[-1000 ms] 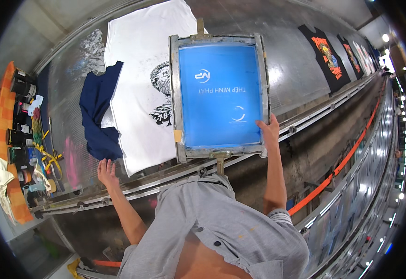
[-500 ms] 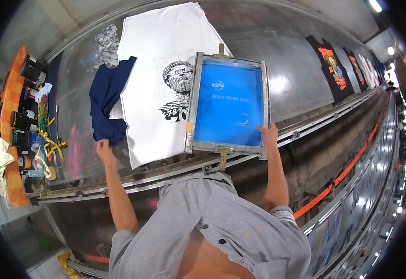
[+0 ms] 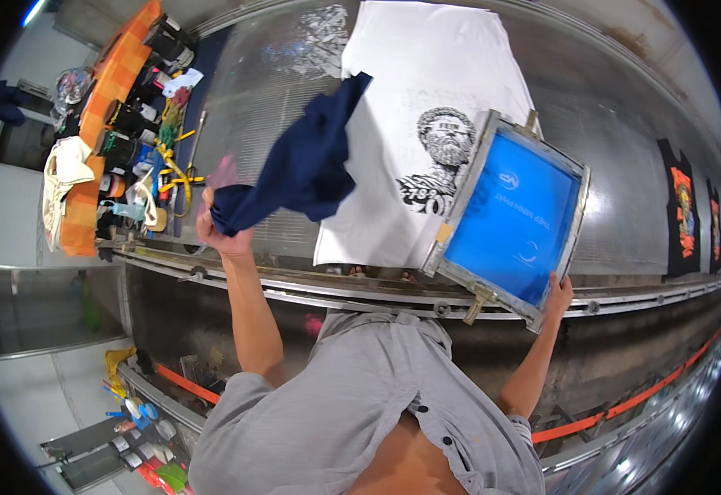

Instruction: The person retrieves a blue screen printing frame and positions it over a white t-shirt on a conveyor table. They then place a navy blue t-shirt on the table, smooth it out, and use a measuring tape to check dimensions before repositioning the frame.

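Note:
My left hand [image 3: 220, 231] is closed around one end of a navy cloth [image 3: 303, 161], which hangs in folds over the metal table and the left side of a white shirt [image 3: 410, 58]. The shirt lies spread out with a black print of a bearded head on it. My right hand [image 3: 557, 295] grips the lower right edge of a screen frame [image 3: 581, 198] with a blue mesh and pale lettering. The frame is tilted askew over the right side of the shirt, with metal clamps at its top and bottom.
An orange checked board [image 3: 82, 231] at the left holds several ink pots [image 3: 117, 148], scissors and tools. Black printed shirts [image 3: 676, 223] lie along the table to the right. A metal rail [image 3: 352, 295] runs along the near edge, with an orange bar [image 3: 583, 425] below.
My left hand has grasped the navy cloth and lifted it, bunching it. The screen has turned and shifted rightward relative to the shirt, uncovering more print. The view has swung leftward.

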Demonstrator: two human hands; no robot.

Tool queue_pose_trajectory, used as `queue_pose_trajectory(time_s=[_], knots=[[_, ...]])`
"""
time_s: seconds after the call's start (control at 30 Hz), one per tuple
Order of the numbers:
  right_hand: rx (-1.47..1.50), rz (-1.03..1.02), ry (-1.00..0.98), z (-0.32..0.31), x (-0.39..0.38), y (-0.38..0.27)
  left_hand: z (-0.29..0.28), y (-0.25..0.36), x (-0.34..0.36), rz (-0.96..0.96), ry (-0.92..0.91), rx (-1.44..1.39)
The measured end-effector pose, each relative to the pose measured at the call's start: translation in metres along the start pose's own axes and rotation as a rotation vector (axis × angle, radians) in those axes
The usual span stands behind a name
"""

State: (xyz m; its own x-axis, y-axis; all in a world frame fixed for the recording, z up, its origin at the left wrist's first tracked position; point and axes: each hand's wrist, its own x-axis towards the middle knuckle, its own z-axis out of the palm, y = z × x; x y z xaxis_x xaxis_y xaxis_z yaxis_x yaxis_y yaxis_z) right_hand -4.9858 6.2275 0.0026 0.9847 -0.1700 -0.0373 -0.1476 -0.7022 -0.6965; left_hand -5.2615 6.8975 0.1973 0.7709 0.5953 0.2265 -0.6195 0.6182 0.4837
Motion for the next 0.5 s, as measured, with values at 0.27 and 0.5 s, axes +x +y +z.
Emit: queue_pose_trajectory(time_s=[0.27,0.5], knots=[[-0.415,-0.199,0.262,0.009,-0.011,-0.007,-0.014,-0.044,-0.048,-0.633,0.099,0.370],[0.537,-0.055,-0.326,0.104,-0.135,-0.182,-0.011,-0.077,-0.090,-0.899,-0.307,0.063]])
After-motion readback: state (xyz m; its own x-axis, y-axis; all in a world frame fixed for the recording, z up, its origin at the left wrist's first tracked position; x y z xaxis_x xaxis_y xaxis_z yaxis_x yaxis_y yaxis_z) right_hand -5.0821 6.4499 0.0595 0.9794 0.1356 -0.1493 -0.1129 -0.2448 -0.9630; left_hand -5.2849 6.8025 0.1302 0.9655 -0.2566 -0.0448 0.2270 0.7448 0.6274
